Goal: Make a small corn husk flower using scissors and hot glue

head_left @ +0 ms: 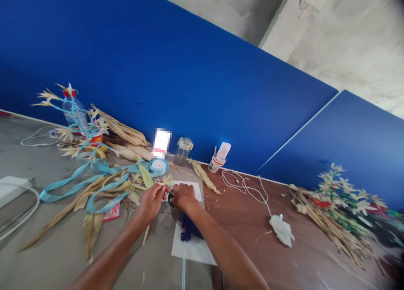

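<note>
My left hand (153, 200) is closed, pinching a small pale-green piece of corn husk (168, 180) at its fingertips. Right beside it, my right hand (184, 196) is closed around scissors, of which a black handle loop (171, 200) shows; the blades are hidden. Both hands are over a white sheet of paper (198, 191). Light-blue ribbon (67, 188) winds among dried corn husks (91, 235) to the left, with its spool (158, 165) just beyond my hands. Under my right forearm lies a dark-blue item (187, 230) on another white sheet (179, 250).
Husk flowers on blue-wrapped stems (90, 134) stand at the left by a plastic bottle (74, 109). Along the blue partition (202, 79) are a glass jar (183, 151), a paper cup (216, 163) and a white cable (249, 188). More husk flowers (353, 193) lie at the right.
</note>
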Demonstrator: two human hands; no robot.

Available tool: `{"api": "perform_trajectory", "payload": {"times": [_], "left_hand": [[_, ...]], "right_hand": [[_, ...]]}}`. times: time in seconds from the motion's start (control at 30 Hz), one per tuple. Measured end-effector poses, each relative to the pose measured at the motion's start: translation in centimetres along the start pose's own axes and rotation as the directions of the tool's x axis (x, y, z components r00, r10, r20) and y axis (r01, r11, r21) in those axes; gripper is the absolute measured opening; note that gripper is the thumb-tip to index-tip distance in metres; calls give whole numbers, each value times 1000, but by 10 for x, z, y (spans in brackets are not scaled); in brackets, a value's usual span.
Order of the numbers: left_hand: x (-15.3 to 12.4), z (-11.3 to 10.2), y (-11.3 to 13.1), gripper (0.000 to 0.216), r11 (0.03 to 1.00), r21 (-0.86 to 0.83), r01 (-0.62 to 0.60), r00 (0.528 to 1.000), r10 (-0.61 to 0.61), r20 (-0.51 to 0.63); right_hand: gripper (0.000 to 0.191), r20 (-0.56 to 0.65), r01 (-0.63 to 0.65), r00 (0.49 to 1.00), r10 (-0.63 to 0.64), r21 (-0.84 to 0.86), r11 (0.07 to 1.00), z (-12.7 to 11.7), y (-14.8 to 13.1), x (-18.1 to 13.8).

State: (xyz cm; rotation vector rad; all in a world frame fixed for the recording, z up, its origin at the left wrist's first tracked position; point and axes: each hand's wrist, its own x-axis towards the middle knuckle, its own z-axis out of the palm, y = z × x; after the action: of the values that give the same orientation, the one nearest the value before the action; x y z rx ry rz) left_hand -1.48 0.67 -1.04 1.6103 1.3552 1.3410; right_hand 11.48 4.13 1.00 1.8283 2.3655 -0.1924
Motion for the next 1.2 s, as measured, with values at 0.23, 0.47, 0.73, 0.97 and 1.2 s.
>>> {"api": "perform_trajectory", "payload": {"times": [0.23, 0.47, 0.73, 0.97, 1.2], "left_hand": [[-1, 1, -5, 28, 999, -35, 24, 999, -25, -22], [1, 0, -3, 30, 998, -48, 48, 997, -50, -50], [1, 0, -2, 26, 996, -80, 33, 996, -39, -75], [4, -1, -6, 22, 999, -46, 27, 999, -28, -32], [7, -8, 0, 15, 995, 80, -57, 996, 62, -60]], "right_hand": [[27, -11, 20, 1000, -18, 217, 976, -5, 21, -4], [42, 59, 36, 992, -114, 724, 689, 2, 60, -10], [48, 113, -119, 979, -171, 993, -27, 2, 79, -31], [50, -55, 49, 974, -220, 998, -34, -15, 67, -52], [33, -46, 67, 970, -239, 994, 81, -22, 59, -65]]}}
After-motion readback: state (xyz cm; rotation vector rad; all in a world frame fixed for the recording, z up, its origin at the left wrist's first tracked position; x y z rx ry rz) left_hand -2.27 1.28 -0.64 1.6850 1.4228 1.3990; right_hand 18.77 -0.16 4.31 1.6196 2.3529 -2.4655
